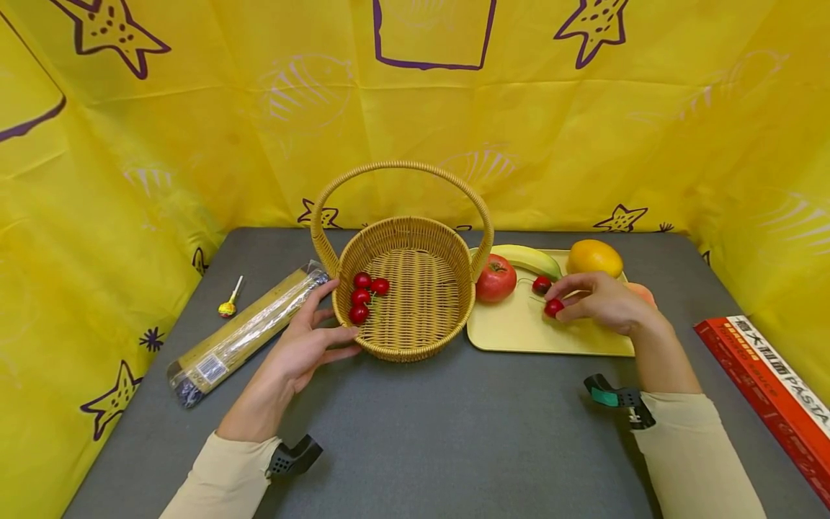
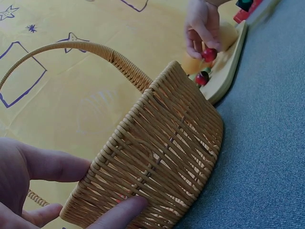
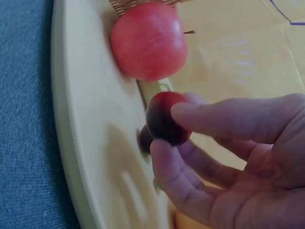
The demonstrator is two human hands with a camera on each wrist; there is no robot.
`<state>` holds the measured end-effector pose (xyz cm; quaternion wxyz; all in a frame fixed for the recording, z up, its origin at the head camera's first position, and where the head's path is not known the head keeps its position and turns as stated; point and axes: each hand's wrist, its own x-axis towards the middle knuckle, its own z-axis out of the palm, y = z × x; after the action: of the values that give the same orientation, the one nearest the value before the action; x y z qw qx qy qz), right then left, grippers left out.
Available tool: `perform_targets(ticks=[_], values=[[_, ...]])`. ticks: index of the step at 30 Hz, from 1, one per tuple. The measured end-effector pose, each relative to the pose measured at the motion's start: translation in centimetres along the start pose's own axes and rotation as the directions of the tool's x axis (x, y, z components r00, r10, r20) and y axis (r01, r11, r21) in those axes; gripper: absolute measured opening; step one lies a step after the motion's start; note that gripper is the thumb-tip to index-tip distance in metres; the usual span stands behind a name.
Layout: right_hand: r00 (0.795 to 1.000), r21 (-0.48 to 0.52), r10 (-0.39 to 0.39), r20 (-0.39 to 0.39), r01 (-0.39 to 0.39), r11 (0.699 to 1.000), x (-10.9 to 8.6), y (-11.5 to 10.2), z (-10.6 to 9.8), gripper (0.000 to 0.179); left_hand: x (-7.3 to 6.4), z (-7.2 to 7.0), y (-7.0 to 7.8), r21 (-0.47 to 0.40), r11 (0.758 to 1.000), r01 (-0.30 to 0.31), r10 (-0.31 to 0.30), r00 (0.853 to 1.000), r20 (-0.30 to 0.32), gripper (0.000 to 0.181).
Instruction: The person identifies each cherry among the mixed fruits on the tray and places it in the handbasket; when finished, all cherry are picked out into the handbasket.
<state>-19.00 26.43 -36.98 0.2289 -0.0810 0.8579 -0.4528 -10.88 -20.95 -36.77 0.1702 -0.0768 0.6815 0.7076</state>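
Note:
A wicker basket with a tall arched handle stands mid-table. Several cherries lie inside it against the left wall. My left hand holds the basket's left side, fingers at its rim and outer wall, as the left wrist view also shows. Above a cream tray my right hand pinches a cherry between thumb and fingertips. Another cherry lies close behind it on the tray. A red apple, a banana and a yellow-orange fruit share the tray.
Left of the basket lie a long clear-wrapped packet and a lollipop. A red pasta box lies along the right edge. Behind my right hand a peach-coloured fruit is partly hidden. Yellow cloth encloses the grey table.

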Motion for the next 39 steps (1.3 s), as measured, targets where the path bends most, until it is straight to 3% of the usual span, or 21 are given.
perform_targets(ticks=[8, 12, 20, 28, 39], values=[[0.999, 0.108, -0.004, 0.033, 0.001, 0.994, -0.5, -0.7, -0.1, 0.042, 0.0, 0.0, 0.1, 0.001, 1.000, 0.001, -0.001, 1.000, 0.001, 0.093], [0.998, 0.118, -0.042, 0.035, 0.037, 0.992, -0.7, -1.2, 0.0, 0.040, 0.0, -0.1, 0.1, 0.000, 1.000, 0.001, -0.001, 1.000, 0.002, 0.093], [0.988, 0.244, -0.149, 0.052, 0.132, 0.961, -1.0, -2.3, 0.6, 0.033, 0.1, -0.1, 0.1, -0.002, 1.000, -0.001, 0.001, 1.000, 0.007, 0.093], [0.961, 0.202, -0.267, 0.065, 0.250, 0.947, -1.1, -4.0, 1.7, 0.029, 0.0, -0.1, -0.1, -0.003, 1.000, -0.007, 0.007, 1.000, 0.002, 0.092], [0.952, 0.208, -0.295, 0.077, 0.274, 0.939, 0.1, -6.8, 4.2, 0.028, 0.0, -0.2, 0.0, -0.004, 1.000, -0.007, 0.007, 1.000, 0.006, 0.093]])
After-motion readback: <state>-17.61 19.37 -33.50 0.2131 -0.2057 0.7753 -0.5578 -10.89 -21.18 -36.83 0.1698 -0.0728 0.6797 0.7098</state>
